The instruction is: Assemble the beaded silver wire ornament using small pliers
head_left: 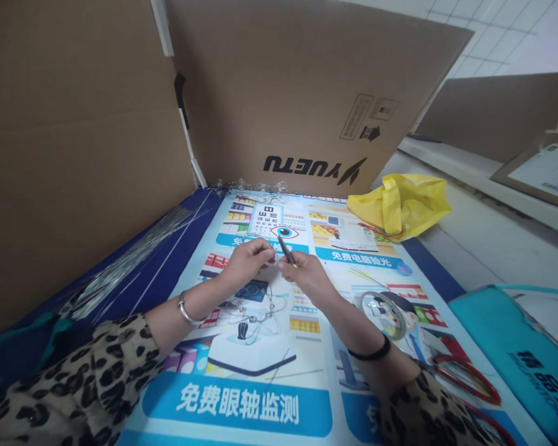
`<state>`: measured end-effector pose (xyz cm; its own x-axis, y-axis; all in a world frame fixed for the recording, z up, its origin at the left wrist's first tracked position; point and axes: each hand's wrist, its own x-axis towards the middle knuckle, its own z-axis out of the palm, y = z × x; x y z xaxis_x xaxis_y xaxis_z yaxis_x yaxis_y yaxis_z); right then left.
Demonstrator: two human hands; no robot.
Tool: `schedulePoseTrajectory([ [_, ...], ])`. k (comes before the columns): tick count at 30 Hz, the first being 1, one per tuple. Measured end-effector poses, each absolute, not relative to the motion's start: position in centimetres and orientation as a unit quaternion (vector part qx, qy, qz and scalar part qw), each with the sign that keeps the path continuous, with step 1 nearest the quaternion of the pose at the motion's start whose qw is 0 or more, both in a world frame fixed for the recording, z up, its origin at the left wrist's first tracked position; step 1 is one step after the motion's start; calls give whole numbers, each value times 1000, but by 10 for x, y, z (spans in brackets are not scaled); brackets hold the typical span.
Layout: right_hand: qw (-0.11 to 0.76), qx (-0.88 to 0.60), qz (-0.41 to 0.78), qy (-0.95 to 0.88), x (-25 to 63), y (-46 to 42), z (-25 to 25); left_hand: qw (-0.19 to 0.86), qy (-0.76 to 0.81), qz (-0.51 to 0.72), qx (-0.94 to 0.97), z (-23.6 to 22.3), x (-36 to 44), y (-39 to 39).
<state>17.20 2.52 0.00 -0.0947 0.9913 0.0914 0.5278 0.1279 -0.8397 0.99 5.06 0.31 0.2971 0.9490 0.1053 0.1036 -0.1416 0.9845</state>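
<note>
My left hand is closed in a pinch, seemingly on the end of a fine wire; its fingertips almost meet my right hand. A slim dark pointed tool, its exact kind unclear, sticks up from the closed fingers of my right hand. Below both hands, a string of thin wire loops with small beads spreads over the printed poster. Whether that string joins the wire in my fingers is hard to make out.
Long thin wires lie in a bundle at left, beside a cardboard wall. More beaded wire rests along its foot. To the right are a yellow bag, a round clear container, red loop handles and a teal bag.
</note>
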Motion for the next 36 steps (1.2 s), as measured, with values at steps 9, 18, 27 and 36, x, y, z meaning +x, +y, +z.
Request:
schedulePoseTrajectory([
  [9, 298, -567, 50, -766, 190, 24, -16, 651, 412, 445, 457, 3, 0, 64],
  [18, 186, -460, -294, -817, 195, 22, -10, 674, 417, 420, 442, 6, 3, 60],
  [27, 192, -426, -330, -820, 195, 21, -11, 678, 415, 410, 447, 2, 3, 61],
  [36, 199, -404, -343, -825, 196, 22, -12, 682, 418, 396, 450, 4, 5, 59],
])
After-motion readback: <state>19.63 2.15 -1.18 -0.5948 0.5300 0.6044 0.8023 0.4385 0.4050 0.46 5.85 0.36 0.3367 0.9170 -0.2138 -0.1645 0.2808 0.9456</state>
